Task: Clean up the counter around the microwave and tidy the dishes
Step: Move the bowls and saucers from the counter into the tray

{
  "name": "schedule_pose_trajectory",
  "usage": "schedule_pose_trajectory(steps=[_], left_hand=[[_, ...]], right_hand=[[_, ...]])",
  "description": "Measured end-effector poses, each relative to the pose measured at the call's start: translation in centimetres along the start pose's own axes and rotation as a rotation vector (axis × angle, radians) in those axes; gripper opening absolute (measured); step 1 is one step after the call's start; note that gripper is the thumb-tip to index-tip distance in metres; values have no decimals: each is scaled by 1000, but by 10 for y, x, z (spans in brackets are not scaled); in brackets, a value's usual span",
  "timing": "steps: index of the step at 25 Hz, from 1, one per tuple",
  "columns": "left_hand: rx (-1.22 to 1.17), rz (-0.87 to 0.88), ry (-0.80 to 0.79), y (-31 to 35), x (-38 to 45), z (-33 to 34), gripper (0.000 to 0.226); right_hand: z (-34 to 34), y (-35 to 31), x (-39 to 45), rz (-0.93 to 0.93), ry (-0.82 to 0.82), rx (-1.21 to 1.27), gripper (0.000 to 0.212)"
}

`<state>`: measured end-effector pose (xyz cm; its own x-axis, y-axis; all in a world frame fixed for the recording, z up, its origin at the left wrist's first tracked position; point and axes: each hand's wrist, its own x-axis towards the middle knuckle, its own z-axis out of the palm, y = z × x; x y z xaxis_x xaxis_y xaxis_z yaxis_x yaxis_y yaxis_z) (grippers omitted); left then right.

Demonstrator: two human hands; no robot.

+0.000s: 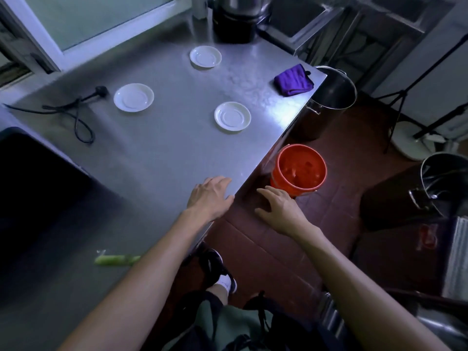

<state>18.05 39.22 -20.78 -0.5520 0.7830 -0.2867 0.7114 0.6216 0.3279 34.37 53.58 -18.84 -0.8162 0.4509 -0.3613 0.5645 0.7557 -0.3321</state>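
Note:
Three white saucers lie apart on the steel counter (157, 153): one at the back (205, 56), one to the left (133, 97), one nearer the right edge (232, 119). A folded purple cloth (293, 80) sits at the counter's far right corner. A green vegetable scrap (117, 259) lies on the near part of the counter. My left hand (210, 193) rests flat on the counter's right edge, fingers relaxed, holding nothing. My right hand (278, 209) hovers off the counter over the floor, fingers spread and empty, just short of an orange bucket (300, 171).
The dark microwave (33, 188) fills the left side, with its black power cord and plug (81, 115) loose on the counter. A large metal urn (238, 19) stands at the back. Steel pots (334, 92) (445, 178) and tripod legs (405, 97) stand on the brown tiled floor.

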Motion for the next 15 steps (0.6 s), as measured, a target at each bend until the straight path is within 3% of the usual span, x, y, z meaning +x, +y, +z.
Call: schedule_pose_trajectory(steps=[9, 15], left_hand=[[18, -3, 42, -22, 87, -53, 58], [-24, -96, 9, -48, 128, -60, 58]], right_hand=[[-50, -13, 105, -52, 42, -25, 67], [-59, -15, 188, -107, -52, -129, 72]])
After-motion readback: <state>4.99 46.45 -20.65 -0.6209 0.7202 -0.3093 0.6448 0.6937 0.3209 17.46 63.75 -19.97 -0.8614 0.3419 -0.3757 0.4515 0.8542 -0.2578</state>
